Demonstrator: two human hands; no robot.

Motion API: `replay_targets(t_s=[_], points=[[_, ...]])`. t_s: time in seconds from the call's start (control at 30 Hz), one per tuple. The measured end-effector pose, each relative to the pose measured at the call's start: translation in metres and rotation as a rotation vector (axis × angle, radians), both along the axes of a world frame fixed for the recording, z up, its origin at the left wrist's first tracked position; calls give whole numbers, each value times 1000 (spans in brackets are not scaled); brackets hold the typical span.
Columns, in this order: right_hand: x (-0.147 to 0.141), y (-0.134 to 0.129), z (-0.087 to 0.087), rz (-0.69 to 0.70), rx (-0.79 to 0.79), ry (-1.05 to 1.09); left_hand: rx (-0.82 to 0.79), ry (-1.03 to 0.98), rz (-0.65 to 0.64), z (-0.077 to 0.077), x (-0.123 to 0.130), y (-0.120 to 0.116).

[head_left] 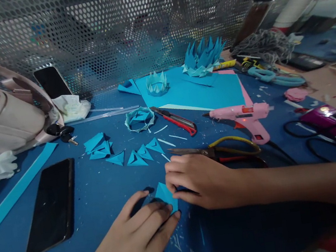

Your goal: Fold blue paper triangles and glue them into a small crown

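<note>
A small folded piece of blue paper (pixel 164 193) lies low on the table between my hands. My left hand (pixel 139 232) holds its lower edge with closely placed fingertips, while another finger stretches apart. At the paper's right edge, my right hand (pixel 194 180) has curled fingers pinching it; part of the sheet is hidden beneath them. Just beyond my right hand are scissors (pixel 212 151) with yellow and red handles. Several folded blue triangles (pixel 136 158) lie ahead, near a stack of folded pieces (pixel 98 146) and a ring of folded paper (pixel 139 119).
A pink glue gun (pixel 244 117) and red utility knife (pixel 176 120) lie ahead. Blue sheets (pixel 194 91) carry two spiky paper pieces. On the left are a phone (pixel 50 205), a blue strip (pixel 20 190) and a bag (pixel 0 116). A purple power strip (pixel 333 123) sits right.
</note>
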State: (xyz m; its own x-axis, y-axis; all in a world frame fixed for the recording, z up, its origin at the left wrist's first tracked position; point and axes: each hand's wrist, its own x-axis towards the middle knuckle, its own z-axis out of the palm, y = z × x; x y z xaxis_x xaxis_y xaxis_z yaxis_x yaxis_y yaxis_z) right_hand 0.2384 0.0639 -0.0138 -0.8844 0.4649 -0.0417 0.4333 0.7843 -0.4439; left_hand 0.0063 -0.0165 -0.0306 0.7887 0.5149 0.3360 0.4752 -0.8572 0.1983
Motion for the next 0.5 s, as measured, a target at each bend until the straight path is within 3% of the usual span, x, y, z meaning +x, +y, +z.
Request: replay_targets(t_s=[0.5], points=[[-1, -1, -1, -4, 0, 1, 23, 50, -21, -4, -2, -1]])
